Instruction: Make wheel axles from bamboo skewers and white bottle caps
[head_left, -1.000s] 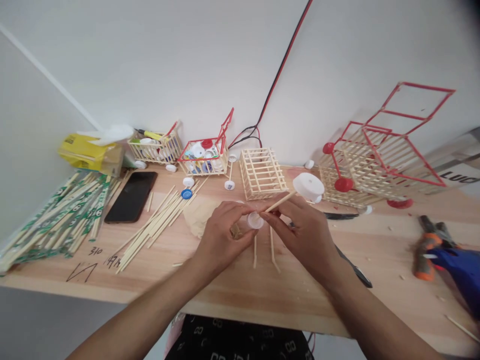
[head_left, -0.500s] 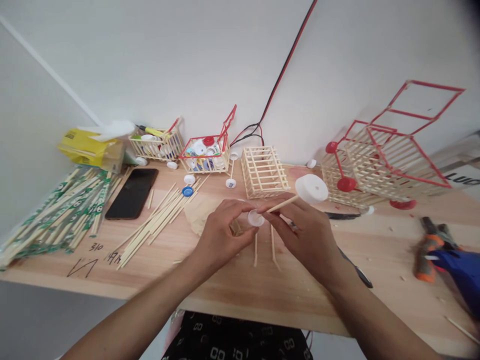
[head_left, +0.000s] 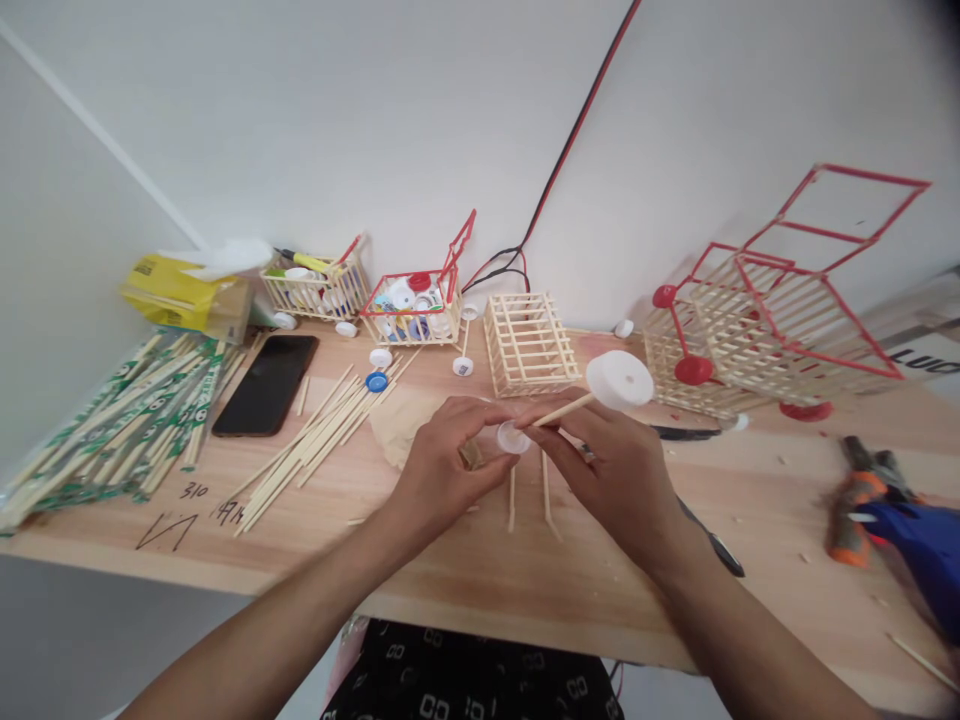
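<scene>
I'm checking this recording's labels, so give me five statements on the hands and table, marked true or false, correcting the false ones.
1. The right hand holds a stick with a white disc at one end. True.
2. The left hand is empty. False: it holds a small round white piece.
3. A blue cap lies near the loose sticks. True.
4. The phone stands upright against the wall. False: the phone lies flat on the table.
5. The red-rimmed basket left of the cables holds caps. True.
</scene>
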